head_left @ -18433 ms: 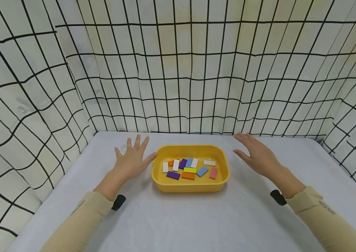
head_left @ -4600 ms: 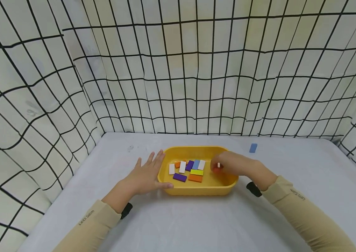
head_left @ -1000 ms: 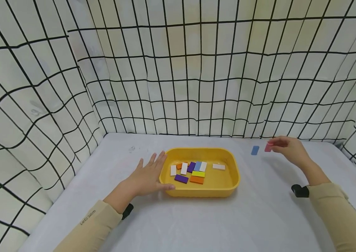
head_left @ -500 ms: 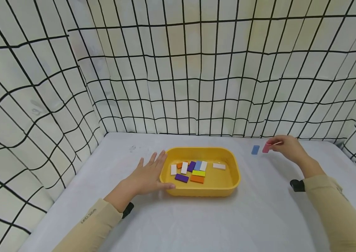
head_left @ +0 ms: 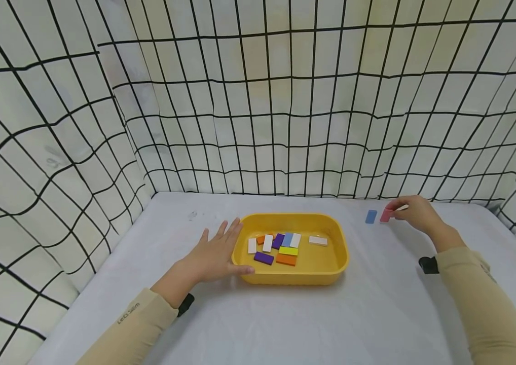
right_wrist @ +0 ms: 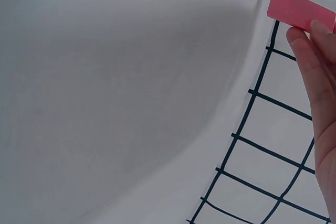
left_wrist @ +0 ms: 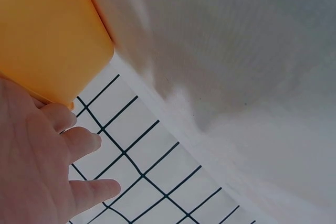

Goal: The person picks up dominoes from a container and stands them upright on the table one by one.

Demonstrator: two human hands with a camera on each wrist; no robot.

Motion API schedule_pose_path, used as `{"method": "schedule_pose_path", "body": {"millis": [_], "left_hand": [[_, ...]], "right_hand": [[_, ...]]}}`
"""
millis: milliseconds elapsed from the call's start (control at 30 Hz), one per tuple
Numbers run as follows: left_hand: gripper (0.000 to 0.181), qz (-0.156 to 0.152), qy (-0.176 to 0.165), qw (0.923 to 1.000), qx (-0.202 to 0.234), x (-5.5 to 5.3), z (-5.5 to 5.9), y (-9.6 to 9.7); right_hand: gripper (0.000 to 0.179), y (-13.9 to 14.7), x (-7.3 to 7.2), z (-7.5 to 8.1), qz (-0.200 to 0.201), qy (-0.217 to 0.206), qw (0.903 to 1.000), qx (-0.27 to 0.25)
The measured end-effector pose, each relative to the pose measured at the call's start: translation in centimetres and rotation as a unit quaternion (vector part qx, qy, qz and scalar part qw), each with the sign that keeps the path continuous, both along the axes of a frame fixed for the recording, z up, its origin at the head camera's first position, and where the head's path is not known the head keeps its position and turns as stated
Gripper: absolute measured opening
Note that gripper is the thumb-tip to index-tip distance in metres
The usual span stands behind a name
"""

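Note:
My right hand [head_left: 416, 213] pinches a flat pink domino block [head_left: 386, 215] between thumb and fingertips at the back right of the table. Just left of it stands a blue domino block [head_left: 370, 216], apart from the pink one. In the right wrist view the pink block [right_wrist: 299, 9] shows its broad face, with thumb and finger at its lower edge. My left hand [head_left: 212, 256] lies spread over the left end of a yellow tray [head_left: 285, 278], thumb along the front rim. The left wrist view shows its loosely extended fingers beside the tray's wall [left_wrist: 47, 30].
Inside the tray are several domino blocks: purple [head_left: 264, 258], orange [head_left: 286, 259], yellow [head_left: 288, 251], light blue and white, with one white block [head_left: 318, 241] off to the right. A black grid net [head_left: 289, 116] over white cloth borders the table's back and sides.
Earlier all blocks lay in the tray and both hands were off it. The blue block, then the pink one, came out to the back right. Lately the pink block shifted slightly toward the blue.

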State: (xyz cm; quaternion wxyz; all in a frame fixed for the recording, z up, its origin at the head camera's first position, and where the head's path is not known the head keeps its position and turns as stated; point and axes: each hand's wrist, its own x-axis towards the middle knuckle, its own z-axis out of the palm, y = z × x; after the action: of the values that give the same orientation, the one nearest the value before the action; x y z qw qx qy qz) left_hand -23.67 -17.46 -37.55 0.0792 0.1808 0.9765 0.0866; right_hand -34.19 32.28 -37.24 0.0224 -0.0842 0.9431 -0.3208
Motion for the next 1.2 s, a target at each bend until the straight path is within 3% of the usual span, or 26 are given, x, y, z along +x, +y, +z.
{"method": "schedule_pose_path", "body": {"millis": [1200], "left_hand": [[0.122,0.005,-0.004,1.0000,-0.007,-0.13,0.06,0.06]], "right_hand": [[0.029,0.04,-0.48,-0.64,0.015,0.000,0.9999,0.005]]}}
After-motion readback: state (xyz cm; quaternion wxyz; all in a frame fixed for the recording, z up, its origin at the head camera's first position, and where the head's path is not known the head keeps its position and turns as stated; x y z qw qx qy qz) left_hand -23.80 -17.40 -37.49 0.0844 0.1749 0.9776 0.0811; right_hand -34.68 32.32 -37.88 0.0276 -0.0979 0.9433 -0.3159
